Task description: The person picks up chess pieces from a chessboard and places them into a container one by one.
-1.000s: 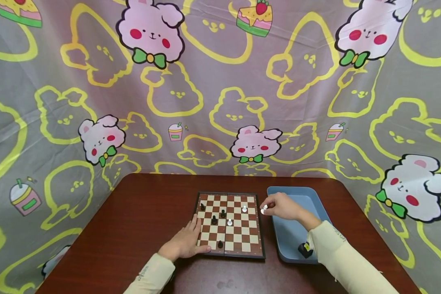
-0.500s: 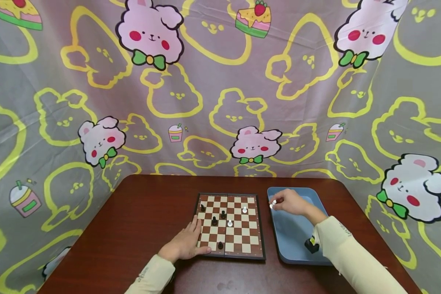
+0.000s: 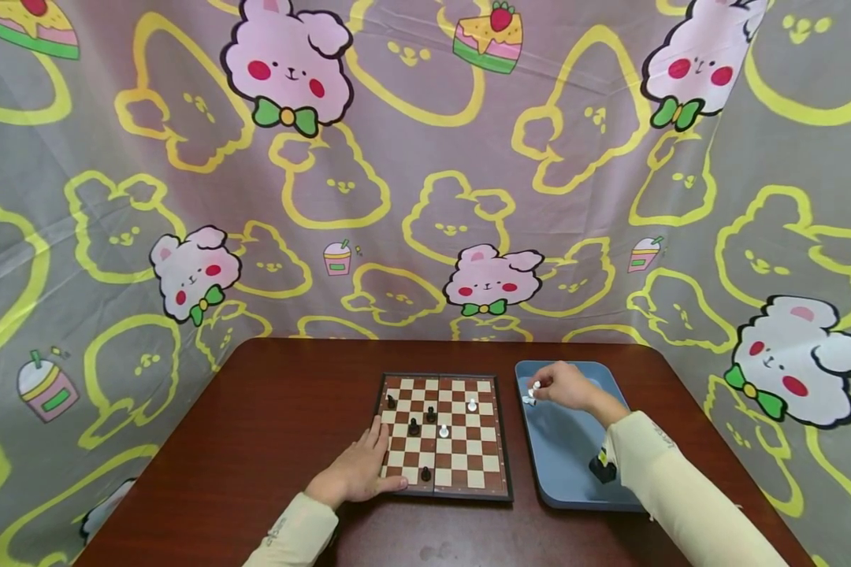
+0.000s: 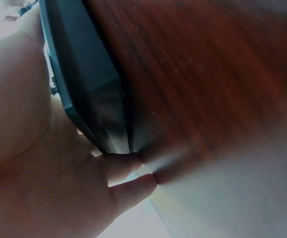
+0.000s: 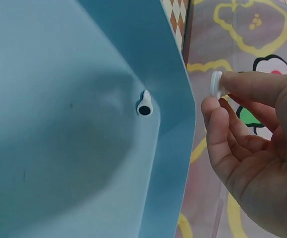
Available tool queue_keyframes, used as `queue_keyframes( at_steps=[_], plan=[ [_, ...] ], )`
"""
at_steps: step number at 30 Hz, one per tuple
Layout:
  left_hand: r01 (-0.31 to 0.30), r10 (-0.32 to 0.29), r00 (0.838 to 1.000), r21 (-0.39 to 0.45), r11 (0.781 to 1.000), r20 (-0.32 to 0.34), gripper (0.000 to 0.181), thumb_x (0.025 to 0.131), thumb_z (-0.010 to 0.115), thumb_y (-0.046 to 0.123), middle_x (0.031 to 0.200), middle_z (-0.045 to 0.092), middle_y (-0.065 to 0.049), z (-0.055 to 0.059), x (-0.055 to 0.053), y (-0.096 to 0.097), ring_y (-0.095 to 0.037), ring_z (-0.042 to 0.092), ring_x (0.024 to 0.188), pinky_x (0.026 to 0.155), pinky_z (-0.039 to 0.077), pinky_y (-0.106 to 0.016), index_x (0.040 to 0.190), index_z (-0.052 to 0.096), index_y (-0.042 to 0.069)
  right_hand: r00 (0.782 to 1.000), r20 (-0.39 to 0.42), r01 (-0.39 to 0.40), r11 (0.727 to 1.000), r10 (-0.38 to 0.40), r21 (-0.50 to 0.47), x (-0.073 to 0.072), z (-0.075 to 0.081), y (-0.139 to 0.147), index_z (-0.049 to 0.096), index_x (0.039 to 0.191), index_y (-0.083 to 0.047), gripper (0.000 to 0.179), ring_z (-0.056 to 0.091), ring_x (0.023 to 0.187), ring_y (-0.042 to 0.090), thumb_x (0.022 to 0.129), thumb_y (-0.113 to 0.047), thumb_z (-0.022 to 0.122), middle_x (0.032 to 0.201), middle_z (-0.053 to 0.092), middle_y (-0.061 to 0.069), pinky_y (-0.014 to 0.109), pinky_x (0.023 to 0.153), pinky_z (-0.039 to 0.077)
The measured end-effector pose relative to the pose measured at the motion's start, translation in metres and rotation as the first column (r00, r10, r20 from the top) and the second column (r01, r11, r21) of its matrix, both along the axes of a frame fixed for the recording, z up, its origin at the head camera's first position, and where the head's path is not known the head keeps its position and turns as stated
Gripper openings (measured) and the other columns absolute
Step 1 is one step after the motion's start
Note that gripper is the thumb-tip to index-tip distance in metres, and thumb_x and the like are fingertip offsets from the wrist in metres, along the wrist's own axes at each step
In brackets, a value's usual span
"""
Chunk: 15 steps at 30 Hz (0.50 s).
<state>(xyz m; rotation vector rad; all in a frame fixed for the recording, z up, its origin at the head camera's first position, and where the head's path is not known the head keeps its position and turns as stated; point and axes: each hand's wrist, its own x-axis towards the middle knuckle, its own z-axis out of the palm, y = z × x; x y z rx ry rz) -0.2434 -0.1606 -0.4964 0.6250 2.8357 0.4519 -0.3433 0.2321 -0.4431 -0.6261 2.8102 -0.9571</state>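
Observation:
My right hand is over the far left corner of the blue tray. Thumb and fingertips pinch a white chess piece, mostly hidden by them. A second white chess piece lies on its side inside the tray, its dark base showing. The left hand rests at the near left corner of the chessboard, fingers straight along its left side and thumb on the front edge. In the left wrist view, fingers reach past the board's dark side.
Several black chess pieces, one a black pawn, stand on the board's left half. Two white pieces, a white pawn and another white piece, stand farther right. A patterned curtain hangs behind the brown table.
My right hand has moved right, from beside the board to over the tray, carrying white. One white chess piece now lies in the tray below the fingers. The left hand has stayed put.

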Motion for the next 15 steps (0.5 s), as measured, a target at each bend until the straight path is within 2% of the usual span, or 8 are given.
queue_keyframes(
  at_steps=[15],
  plan=[
    [0.001, -0.001, 1.000, 0.001, 1.000, -0.012, 0.105, 0.083, 0.056, 0.065, 0.152, 0.007, -0.030, -0.002, 0.002, 0.000, -0.043, 0.022, 0.136, 0.103, 0.031, -0.054, 0.145, 0.020, -0.012, 0.998, 0.003, 0.062, 0.998, -0.062, 0.015, -0.004, -0.008, 0.015, 0.072, 0.098, 0.001, 0.016, 0.058, 0.072, 0.014, 0.086, -0.008, 0.067, 0.083, 0.066, 0.001, 0.033, 0.061, 0.047]
  ],
)
